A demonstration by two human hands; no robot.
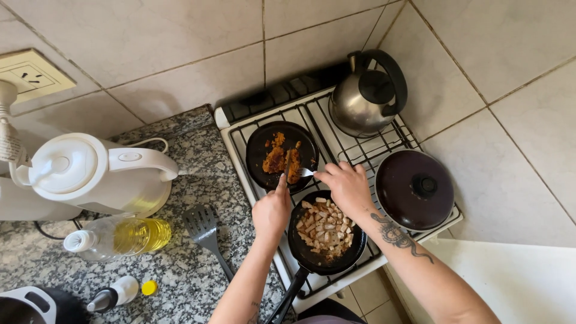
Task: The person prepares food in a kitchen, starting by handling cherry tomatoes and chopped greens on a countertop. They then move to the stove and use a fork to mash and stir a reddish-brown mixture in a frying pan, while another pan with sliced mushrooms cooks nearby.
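Stove: four burners taken by small pan [282,155], front pan [327,231], kettle [366,96], lidded pot [414,189] | Passage: narrow grate strips between them | Counter: spatula [204,231], oil bottle [120,237], electric kettle [90,174] crowd the left; bare granite [186,276] shows in front, apparently passable

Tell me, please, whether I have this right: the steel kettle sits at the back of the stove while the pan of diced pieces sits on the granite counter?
Not quite. The steel kettle is at the back of the stove, but the pan of diced pieces sits on the stove's front burner, not the granite counter. The head view shows this.
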